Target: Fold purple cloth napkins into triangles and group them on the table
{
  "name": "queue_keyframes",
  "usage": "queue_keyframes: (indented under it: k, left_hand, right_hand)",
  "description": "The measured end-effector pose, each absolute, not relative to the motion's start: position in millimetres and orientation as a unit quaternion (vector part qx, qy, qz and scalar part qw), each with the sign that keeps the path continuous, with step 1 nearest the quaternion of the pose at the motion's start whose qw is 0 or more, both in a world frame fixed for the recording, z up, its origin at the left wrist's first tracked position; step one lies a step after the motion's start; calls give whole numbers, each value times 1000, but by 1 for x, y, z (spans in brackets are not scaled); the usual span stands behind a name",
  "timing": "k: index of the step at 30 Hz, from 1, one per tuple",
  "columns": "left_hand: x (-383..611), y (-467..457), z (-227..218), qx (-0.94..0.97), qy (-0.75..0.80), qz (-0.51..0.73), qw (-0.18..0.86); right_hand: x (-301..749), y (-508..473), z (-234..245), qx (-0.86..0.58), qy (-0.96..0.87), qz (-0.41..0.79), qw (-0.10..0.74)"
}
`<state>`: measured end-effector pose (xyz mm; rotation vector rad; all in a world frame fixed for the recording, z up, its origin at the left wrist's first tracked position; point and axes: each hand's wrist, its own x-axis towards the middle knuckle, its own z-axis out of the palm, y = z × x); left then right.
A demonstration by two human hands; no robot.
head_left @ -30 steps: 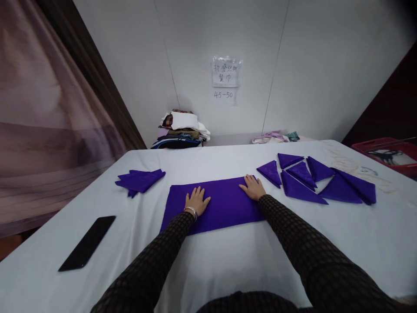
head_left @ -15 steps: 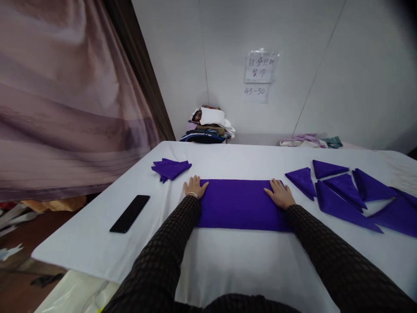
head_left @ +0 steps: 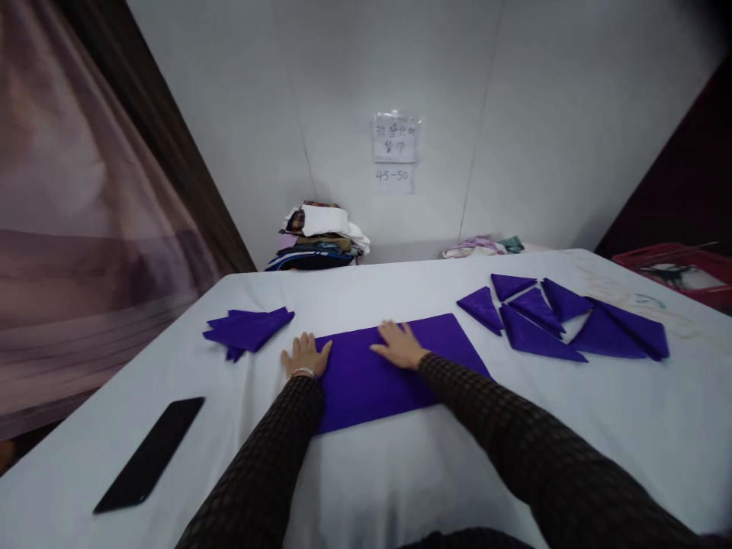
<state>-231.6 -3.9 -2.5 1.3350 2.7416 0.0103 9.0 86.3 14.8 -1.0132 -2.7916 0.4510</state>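
A purple cloth napkin (head_left: 366,389), folded into a long rectangle, lies flat on the white-covered table (head_left: 377,488) in front of me. My left hand (head_left: 304,355) rests at its left end with fingers spread, the thumb at the cloth's edge. My right hand (head_left: 399,345) lies on the upper middle of the napkin, fingers apart and palm down. Neither hand grips anything. Part of the cloth is hidden under my right forearm.
To the left lie a fanned purple folded napkin (head_left: 248,329) and a black phone (head_left: 152,454). Several purple napkin triangles (head_left: 537,328) sit at right. Behind the table are a clothes pile (head_left: 320,238), more cloths (head_left: 477,246) and a red basket (head_left: 678,271).
My right hand has slid left from the napkin's right end to its middle. My left hand stays at the left end. The camera view has turned to the right.
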Motion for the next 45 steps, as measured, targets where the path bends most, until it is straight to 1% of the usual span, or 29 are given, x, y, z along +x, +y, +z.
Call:
queue_keyframes:
  k: [2, 4, 7, 9, 13, 16, 18, 20, 25, 28, 30, 35, 37, 39, 42, 45]
  left_hand:
    - [-232, -3, -2, 438, 898, 4, 44]
    - [-232, -3, -2, 439, 897, 7, 42]
    - [-232, -3, -2, 441, 896, 8, 42]
    - [-233, -3, -3, 441, 896, 8, 42]
    - [-235, -2, -5, 440, 897, 9, 42]
    - [-235, -1, -5, 438, 898, 9, 44]
    - [-235, -1, -5, 439, 897, 9, 43]
    - [-235, -1, -5, 441, 897, 8, 41]
    - [-235, -2, -5, 442, 897, 10, 33]
    - [-236, -2, -6, 440, 897, 12, 35]
    - [-236, -2, -7, 438, 898, 13, 36]
    - [-235, -3, -8, 436, 899, 23, 32]
    - [-234, -4, -7, 435, 899, 29, 31]
    - [-233, -4, -7, 435, 899, 33, 30]
    - [-233, -5, -5, 437, 898, 36, 32]
    - [-232, -6, -5, 438, 897, 34, 33]
  right_hand:
    - [-27, 69, 11, -280, -940, 178, 72]
    - [-45, 62, 5, -258, -944, 192, 67]
    - [-30, 79, -2, -267, -945, 180, 66]
    - [3, 103, -5, -309, -936, 159, 63]
    - [87, 156, -4, -472, -874, 115, 28]
    - [125, 176, -1, -528, -842, 105, 22]
    - [127, 174, -1, -538, -837, 98, 27]
    - [109, 159, -2, -508, -855, 97, 39]
    - [31, 103, -7, -312, -936, 152, 65]
    - [18, 96, -8, -273, -946, 163, 63]
    - [38, 111, -8, -305, -939, 149, 58]
    - [119, 165, -8, -508, -855, 97, 27]
    - [129, 168, -5, -557, -826, 82, 22]
    - [117, 151, -2, -534, -841, 80, 34]
    - [80, 104, -1, -396, -908, 123, 54]
    - [63, 68, -3, -287, -943, 162, 49]
